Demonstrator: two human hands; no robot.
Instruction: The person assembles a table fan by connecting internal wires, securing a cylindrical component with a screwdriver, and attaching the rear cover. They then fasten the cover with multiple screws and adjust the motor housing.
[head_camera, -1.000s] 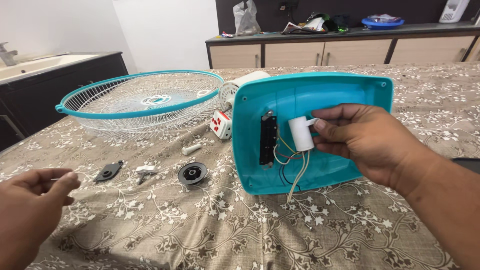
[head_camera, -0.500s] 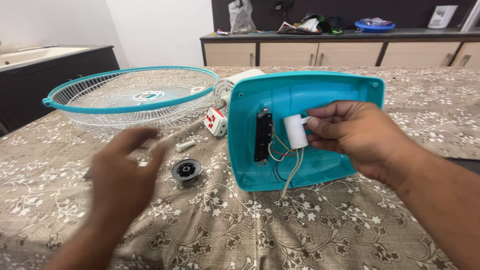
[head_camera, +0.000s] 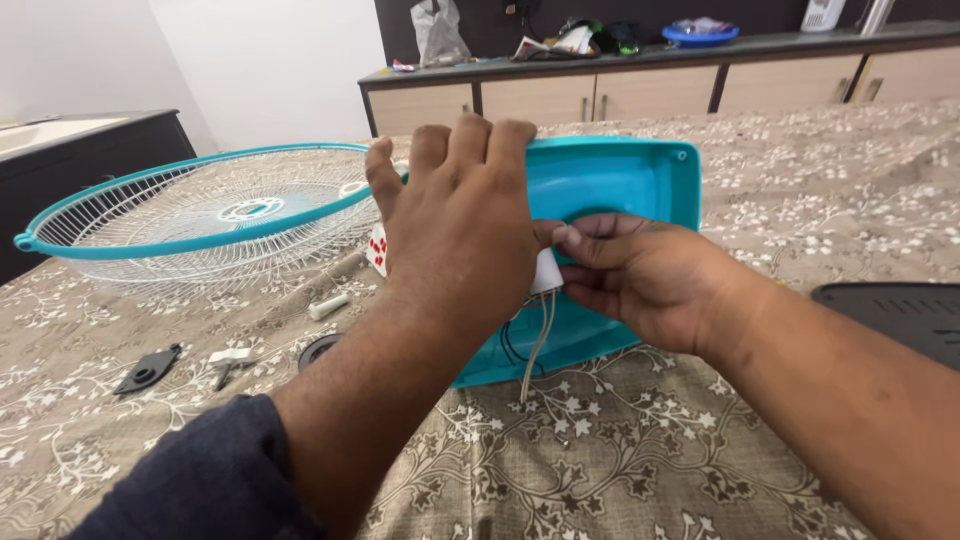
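A teal plastic fan base cover (head_camera: 620, 185) stands tilted on edge on the flowered tablecloth, its hollow side toward me. My left hand (head_camera: 455, 215) lies over its left part, fingers hooked on the top rim, hiding the black part inside. My right hand (head_camera: 640, 275) pinches a small white cylindrical capacitor (head_camera: 545, 272) inside the cover. White wires (head_camera: 535, 345) hang from it down to the table.
A teal and white fan guard (head_camera: 200, 215) lies at left. Near it are a white switch block with red marks (head_camera: 377, 248), a white peg (head_camera: 328, 306), a black ring (head_camera: 318, 350), a black flat piece (head_camera: 148, 368) and a small white bracket (head_camera: 230, 358). A dark tray (head_camera: 900, 310) sits at right.
My left hand rose from the table at lower left and came onto the cover's left side and top rim. My right hand kept hold of the capacitor.
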